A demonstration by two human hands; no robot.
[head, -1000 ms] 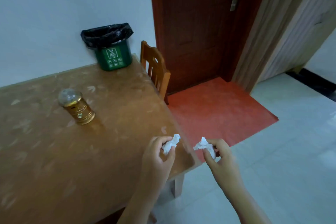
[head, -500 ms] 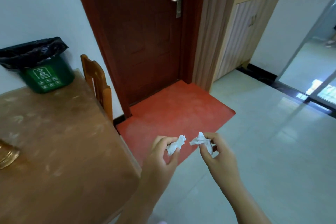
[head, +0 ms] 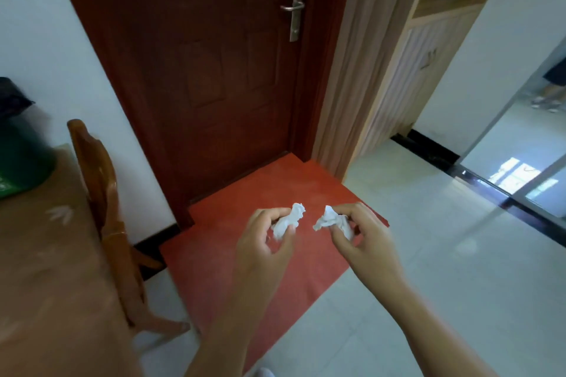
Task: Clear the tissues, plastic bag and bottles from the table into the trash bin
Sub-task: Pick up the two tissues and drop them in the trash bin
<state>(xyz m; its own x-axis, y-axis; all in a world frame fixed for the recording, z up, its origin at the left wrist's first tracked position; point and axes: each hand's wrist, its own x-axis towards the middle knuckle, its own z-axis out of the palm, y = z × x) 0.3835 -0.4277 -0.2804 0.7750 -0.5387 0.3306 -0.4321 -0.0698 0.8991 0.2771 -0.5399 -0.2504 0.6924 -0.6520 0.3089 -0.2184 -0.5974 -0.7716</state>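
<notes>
My left hand (head: pixel 263 249) pinches a crumpled white tissue (head: pixel 289 219) between thumb and fingers. My right hand (head: pixel 363 242) pinches a second crumpled white tissue (head: pixel 330 220). Both hands are held out over the red floor mat, to the right of the wooden table (head: pixel 46 269). The green trash bin (head: pixel 21 159) with a black liner stands on the table's far corner, cut off by the left edge of the view. No bottles or plastic bag are in view.
A wooden chair (head: pixel 104 208) stands against the table's right side. A dark red door (head: pixel 208 70) is straight ahead, with a red mat (head: pixel 275 193) before it. White tiled floor (head: pixel 444 254) spreads to the right, past a wooden cabinet (head: pixel 413 70).
The view has swung right: the table and bin slid towards the left edge and the gold lantern left the view. Both hands keep their tissues, now over the mat instead of the table's corner.
</notes>
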